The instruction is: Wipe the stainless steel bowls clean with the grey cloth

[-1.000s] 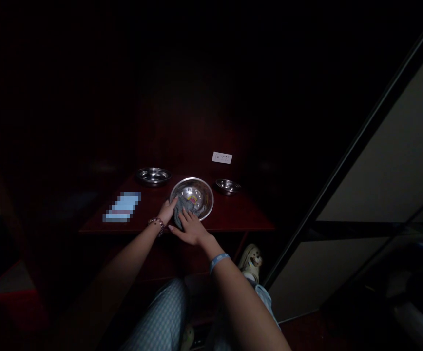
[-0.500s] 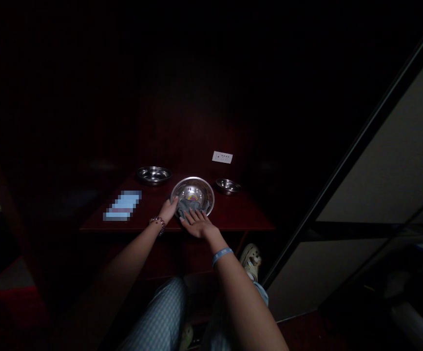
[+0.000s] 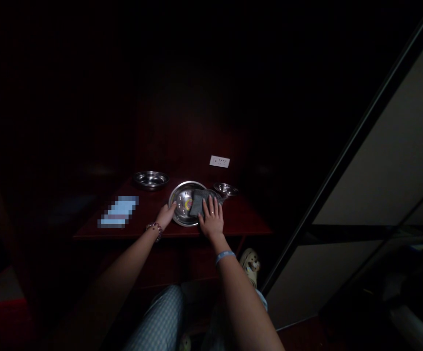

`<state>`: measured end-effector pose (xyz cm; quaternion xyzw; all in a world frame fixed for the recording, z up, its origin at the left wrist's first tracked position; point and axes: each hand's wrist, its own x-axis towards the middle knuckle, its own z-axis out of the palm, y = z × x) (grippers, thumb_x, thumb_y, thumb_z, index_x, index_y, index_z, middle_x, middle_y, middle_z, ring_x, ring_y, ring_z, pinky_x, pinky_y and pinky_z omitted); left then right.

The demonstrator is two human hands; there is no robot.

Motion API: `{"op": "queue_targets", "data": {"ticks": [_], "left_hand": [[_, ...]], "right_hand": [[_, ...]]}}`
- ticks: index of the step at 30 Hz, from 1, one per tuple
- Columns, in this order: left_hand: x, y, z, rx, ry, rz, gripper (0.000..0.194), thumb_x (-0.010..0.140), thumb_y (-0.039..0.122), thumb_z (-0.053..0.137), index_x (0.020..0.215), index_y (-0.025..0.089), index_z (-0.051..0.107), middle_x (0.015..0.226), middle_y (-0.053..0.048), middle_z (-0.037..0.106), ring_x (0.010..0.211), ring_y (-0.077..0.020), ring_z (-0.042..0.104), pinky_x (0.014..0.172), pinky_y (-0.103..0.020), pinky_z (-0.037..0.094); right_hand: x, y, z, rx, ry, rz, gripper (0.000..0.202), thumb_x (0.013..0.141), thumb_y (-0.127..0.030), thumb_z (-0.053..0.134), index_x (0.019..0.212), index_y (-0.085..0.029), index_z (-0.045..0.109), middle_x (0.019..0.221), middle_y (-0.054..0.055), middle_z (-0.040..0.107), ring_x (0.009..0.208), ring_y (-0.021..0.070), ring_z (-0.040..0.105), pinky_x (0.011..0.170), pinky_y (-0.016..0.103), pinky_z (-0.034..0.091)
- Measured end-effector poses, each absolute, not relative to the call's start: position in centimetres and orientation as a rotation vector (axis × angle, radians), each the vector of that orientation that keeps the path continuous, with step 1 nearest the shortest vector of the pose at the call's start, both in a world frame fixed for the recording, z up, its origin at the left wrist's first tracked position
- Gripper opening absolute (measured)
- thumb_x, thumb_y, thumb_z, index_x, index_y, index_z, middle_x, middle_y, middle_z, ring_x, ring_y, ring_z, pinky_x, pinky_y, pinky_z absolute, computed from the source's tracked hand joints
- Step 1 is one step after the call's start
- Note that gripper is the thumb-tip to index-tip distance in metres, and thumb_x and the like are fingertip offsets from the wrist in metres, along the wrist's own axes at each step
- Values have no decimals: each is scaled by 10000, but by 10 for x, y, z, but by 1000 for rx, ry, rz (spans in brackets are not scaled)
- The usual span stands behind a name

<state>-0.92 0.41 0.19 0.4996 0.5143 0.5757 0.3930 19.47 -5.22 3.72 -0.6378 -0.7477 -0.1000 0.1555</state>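
Observation:
A shiny steel bowl (image 3: 179, 200) with a coloured sticker inside stands near the front edge of the dark red table. My left hand (image 3: 165, 216) is closed on its left rim, with the thumb over the edge. Flat on a grey cloth (image 3: 198, 201) lies my right hand (image 3: 212, 224), its fingers stretched and spread. That palm presses the cloth against the bowl's right wall, and part of the cloth reaches over the rim. Under the hand, the cloth's lower part is hidden.
Behind on the left sits another steel bowl (image 3: 150, 180), and a smaller one (image 3: 226, 189) is close on the right. A pixelated blue-white rectangle (image 3: 119, 211) lies on the table (image 3: 145, 227). A white socket plate (image 3: 219, 161) is on the back wall.
My right hand has moved the cloth from the bowl's near side to its right side and turned from palm up to palm down. My left hand keeps hold of the rim.

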Motion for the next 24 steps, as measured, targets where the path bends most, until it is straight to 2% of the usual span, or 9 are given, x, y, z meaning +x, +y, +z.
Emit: {"op": "queue_targets", "data": {"ticks": [6, 10, 13, 16, 20, 24], "left_hand": [[-9, 3, 3, 1209, 1252, 1458, 431, 839, 619, 710, 928, 199, 759, 1106, -181, 863, 1255, -382, 779, 1087, -420, 582], [-9, 4, 0, 1178, 1222, 1446, 345, 899, 515, 682, 954, 183, 758, 1108, -179, 864, 1258, -369, 780, 1094, -421, 581], [-9, 6, -2, 1153, 1218, 1447, 291, 948, 432, 630, 978, 175, 763, 1106, -171, 867, 1255, -350, 782, 1091, -413, 586], [-9, 8, -5, 1152, 1216, 1455, 312, 968, 439, 618, 1021, 176, 777, 1143, -160, 866, 1251, -332, 787, 1086, -395, 589], [-9, 8, -6, 1153, 1215, 1460, 392, 944, 531, 661, 1034, 170, 786, 1212, -186, 853, 1281, -355, 778, 1098, -406, 588], [-8, 6, -4, 1161, 1196, 1463, 478, 937, 588, 681, 1106, 159, 806, 1261, -187, 846, 1323, -347, 763, 1144, -401, 569]], "right_hand": [[188, -48, 38, -1928, -1977, -217, 715, 1147, -393, 418, 1813, -180, 268, 1897, 163, 69, 1772, 327, 147, 1408, 538, 204], [183, -43, 36, -1895, -1894, -130, 732, 1137, -363, 430, 1824, -207, 233, 1903, 154, 96, 1757, 323, 220, 1387, 529, 259], [179, -40, 37, -1860, -1796, -26, 751, 1139, -352, 417, 1827, -148, 197, 1892, 205, 138, 1728, 337, 308, 1368, 497, 306], [177, -40, 42, -1800, -1713, 98, 731, 1143, -331, 379, 1824, -134, 199, 1868, 231, 238, 1675, 340, 421, 1331, 484, 375], [176, -42, 51, -1759, -1570, 229, 648, 1153, -322, 309, 1779, -158, 338, 1762, 228, 470, 1525, 329, 610, 1232, 466, 493], [176, -41, 54, -1694, -1467, 240, 582, 1137, -322, 364, 1677, -131, 467, 1646, 243, 591, 1461, 337, 656, 1207, 450, 507]]}}
